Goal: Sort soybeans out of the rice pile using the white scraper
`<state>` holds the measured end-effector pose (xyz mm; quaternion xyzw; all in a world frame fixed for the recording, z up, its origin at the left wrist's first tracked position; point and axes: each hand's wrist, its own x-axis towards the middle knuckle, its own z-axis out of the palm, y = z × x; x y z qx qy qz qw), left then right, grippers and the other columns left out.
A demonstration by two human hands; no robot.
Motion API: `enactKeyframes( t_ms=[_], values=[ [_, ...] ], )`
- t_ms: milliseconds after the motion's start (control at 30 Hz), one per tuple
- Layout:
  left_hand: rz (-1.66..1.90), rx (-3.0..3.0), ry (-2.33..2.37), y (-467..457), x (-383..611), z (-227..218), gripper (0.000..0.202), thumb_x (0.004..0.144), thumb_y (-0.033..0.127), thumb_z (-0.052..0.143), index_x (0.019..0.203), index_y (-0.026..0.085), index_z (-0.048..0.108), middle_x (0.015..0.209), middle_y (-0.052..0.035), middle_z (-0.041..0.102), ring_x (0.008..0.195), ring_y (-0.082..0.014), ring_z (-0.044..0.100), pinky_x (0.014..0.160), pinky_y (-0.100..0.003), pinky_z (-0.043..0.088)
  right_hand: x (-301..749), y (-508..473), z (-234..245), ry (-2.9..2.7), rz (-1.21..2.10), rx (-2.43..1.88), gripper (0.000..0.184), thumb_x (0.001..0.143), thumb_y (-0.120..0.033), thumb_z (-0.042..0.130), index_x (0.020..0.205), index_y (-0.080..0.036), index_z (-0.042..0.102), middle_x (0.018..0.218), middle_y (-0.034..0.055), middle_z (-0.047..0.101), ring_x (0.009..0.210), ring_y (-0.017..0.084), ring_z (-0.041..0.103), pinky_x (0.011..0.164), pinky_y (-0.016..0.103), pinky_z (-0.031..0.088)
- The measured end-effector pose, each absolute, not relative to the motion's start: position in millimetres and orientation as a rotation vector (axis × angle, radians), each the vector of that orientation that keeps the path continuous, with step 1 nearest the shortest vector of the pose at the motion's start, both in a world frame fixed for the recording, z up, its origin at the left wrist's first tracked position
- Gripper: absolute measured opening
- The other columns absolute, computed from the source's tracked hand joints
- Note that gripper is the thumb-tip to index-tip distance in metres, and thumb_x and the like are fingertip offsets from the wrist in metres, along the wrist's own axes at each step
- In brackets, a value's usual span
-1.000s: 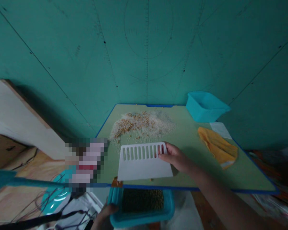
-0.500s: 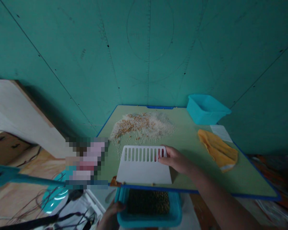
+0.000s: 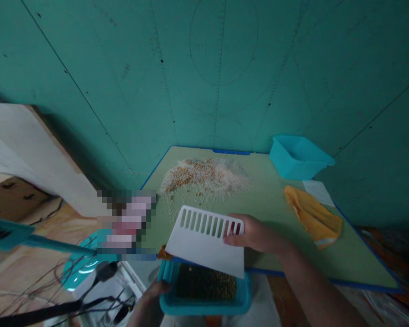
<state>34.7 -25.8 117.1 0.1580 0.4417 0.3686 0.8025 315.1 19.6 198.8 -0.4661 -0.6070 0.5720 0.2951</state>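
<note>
My right hand (image 3: 255,235) grips the slotted end of a white plastic scraper (image 3: 206,243), which tilts over the front edge of the green board (image 3: 266,204). Just under that edge, my left hand (image 3: 153,290) holds a teal tray (image 3: 204,304) full of dark grains (image 3: 206,284); only its fingers on the tray's left rim show. A pile of white rice mixed with tan grains (image 3: 204,177) lies at the back left of the board. One small brown clump (image 3: 162,252) sits at the front edge beside the scraper.
An empty teal tub (image 3: 300,156) stands at the board's back right corner. An orange cloth (image 3: 313,215) and a white slip (image 3: 318,190) lie on the right. A teal brush handle (image 3: 27,238), cables and a teal plate (image 3: 78,270) are low on the left.
The scraper has slid to the front edge and now tilts out over the tray. The tray in my left hand has shifted slightly right under it.
</note>
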Motion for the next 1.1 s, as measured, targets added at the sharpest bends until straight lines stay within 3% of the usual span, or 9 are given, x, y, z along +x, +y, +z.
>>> enactKeyframes(
  t_ms=[233,533,700,1100],
  values=[
    [0.849,0.305,0.99,-26,29,113,0.034,0.061,0.015,0.061,0.093,0.016,0.071,0.083,-0.0049,0.078,0.096,-0.0332,0.063,0.08,-0.04,0.048,322,17,205,-1.655,1.59,-1.25,0.027,0.069,-0.031,0.068,0.091,-0.016,0.061,0.074,-0.0015,0.059,0.059,0.009,0.044,0.053,0.02,0.036],
    [0.904,0.325,0.933,-25,-2,107,0.04,0.065,0.021,0.063,0.104,0.02,0.068,0.09,-0.004,0.077,0.102,-0.0356,0.06,0.085,-0.044,0.047,319,19,203,-1.495,1.443,-1.241,0.024,0.075,-0.04,0.062,0.082,-0.018,0.053,0.071,-0.002,0.05,0.064,0.012,0.043,0.06,0.024,0.037],
    [0.935,0.35,0.939,-29,-11,106,0.042,0.063,0.02,0.065,0.105,0.021,0.067,0.093,-0.0037,0.077,0.104,-0.0359,0.059,0.085,-0.043,0.047,305,20,197,-1.469,1.383,-1.272,0.027,0.078,-0.042,0.058,0.093,-0.02,0.052,0.079,0.0001,0.055,0.071,0.014,0.048,0.066,0.027,0.039],
    [0.987,0.37,1.031,-32,-16,121,0.042,0.06,0.021,0.065,0.101,0.017,0.069,0.088,-0.0055,0.077,0.098,-0.0355,0.061,0.079,-0.042,0.05,287,13,188,-1.503,1.431,-1.251,0.028,0.08,-0.044,0.055,0.094,-0.02,0.05,0.077,0.0005,0.056,0.07,0.015,0.051,0.063,0.028,0.041]
  ],
)
